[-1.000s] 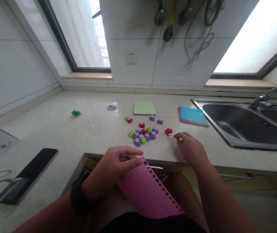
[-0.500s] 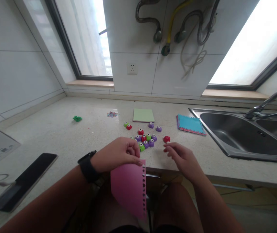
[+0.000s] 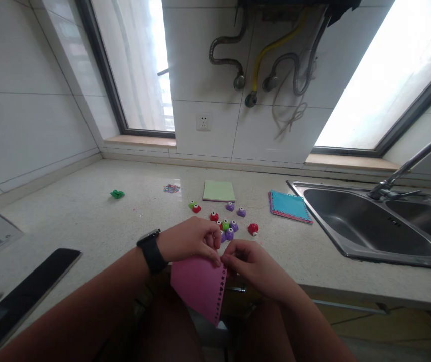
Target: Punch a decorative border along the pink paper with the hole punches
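My left hand (image 3: pixel 194 240), with a black watch on its wrist, pinches the top of a pink sheet of paper (image 3: pixel 198 281) that hangs over the counter's front edge. A row of small punched shapes runs down the sheet's right side. Thumb and fingers of my right hand (image 3: pixel 251 264) close on the paper's upper right corner, next to my left fingertips. Just beyond that hand a red craft punch (image 3: pixel 253 229) lies on the counter. Several more small red, green and purple craft punches (image 3: pixel 226 224) cluster behind my hands, some partly hidden by my left hand.
A pale green stack of paper (image 3: pixel 219 191) lies behind the punches. Blue and pink punched sheets (image 3: pixel 290 205) lie left of the steel sink (image 3: pixel 351 216). Paper bits (image 3: pixel 172 188), a green crumpled piece (image 3: pixel 117 193) and a black phone-like slab (image 3: pixel 30 291) are to the left.
My right hand has moved left from beside the red punch to the pink paper's corner. The red punch stays on the counter. The paper has tilted slightly, and the view has shifted upward.
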Motion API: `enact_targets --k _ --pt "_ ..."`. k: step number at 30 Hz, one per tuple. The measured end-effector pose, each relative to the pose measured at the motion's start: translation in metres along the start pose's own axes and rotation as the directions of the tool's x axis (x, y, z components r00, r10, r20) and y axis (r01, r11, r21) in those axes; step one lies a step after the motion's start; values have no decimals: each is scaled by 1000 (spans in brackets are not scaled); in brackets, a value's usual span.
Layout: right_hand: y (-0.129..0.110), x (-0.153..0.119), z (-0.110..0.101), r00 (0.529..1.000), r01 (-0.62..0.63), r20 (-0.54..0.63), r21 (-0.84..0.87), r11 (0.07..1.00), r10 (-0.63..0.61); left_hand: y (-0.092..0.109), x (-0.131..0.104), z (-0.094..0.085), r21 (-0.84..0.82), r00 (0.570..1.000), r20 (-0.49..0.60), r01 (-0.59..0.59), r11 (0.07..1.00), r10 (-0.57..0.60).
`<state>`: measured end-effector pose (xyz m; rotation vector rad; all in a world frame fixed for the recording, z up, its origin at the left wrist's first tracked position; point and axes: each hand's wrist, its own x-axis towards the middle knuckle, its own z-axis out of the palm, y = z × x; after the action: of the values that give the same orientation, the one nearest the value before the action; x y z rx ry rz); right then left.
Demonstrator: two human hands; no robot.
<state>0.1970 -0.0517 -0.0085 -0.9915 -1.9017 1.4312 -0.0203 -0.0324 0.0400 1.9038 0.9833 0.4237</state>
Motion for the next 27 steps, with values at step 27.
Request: enact_targets --k 27 --pt "-10 -30 6 895 313 -442 713 627 56 -52 -11 120 -958 993 -112 -118 262 37"
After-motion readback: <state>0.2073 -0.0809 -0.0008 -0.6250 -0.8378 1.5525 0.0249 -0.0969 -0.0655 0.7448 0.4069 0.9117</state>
